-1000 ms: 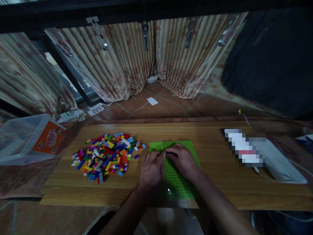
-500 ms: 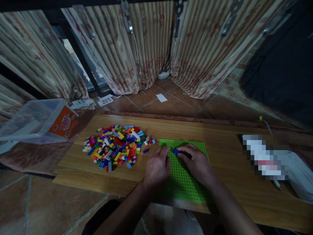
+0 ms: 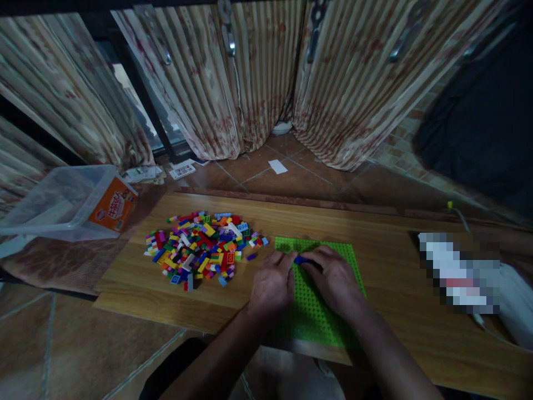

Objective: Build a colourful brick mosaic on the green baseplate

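Right hand (image 3: 338, 274): we pinch a small blue plastic brick (image 3: 300, 259).
Left hand (image 3: 272, 281): now nearer, so both meet there; grip unclear.

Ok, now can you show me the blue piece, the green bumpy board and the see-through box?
Blue piece (image 3: 300, 260): head view, on its uncovered part.
Green bumpy board (image 3: 311, 306): head view, on its bare studs.
See-through box (image 3: 115, 209): head view, on its end wall, where it's orange.
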`<state>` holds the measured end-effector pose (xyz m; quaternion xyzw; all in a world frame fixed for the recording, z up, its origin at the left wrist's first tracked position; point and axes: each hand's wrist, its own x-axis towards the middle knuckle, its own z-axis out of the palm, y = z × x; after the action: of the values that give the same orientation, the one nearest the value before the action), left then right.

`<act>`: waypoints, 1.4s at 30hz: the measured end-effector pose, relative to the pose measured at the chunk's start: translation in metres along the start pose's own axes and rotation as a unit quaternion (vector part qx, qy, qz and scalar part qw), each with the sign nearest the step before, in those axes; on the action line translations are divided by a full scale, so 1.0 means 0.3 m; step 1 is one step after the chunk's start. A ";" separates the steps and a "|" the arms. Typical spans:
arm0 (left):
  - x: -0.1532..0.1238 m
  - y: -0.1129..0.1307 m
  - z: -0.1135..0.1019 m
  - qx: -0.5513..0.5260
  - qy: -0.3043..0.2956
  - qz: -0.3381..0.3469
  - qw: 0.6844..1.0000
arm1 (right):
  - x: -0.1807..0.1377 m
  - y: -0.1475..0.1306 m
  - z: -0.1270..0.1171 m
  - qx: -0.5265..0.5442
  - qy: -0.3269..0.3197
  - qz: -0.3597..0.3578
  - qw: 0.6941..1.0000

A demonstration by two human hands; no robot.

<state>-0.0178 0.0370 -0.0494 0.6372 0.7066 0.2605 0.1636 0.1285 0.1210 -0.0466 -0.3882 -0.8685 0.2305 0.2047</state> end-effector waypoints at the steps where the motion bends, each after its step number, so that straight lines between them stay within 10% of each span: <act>1: 0.000 0.002 0.001 0.014 -0.005 0.009 1.000 | 0.001 -0.001 0.000 -0.005 -0.001 0.003 1.000; 16: 0.010 0.062 0.034 0.220 -0.046 0.040 0.974 | 0.023 0.012 0.002 0.058 -0.017 0.064 0.996; 35: -0.007 0.013 -0.019 -0.037 0.034 -0.023 0.998 | -0.030 0.033 -0.026 0.090 0.115 0.107 0.983; 42: 0.004 0.021 0.009 -0.014 0.066 0.054 0.996 | -0.013 -0.007 -0.001 0.062 0.107 0.091 0.988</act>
<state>-0.0112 0.0391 -0.0479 0.6533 0.6768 0.3204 0.1117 0.1298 0.1168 -0.0458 -0.4749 -0.7864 0.2587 0.2985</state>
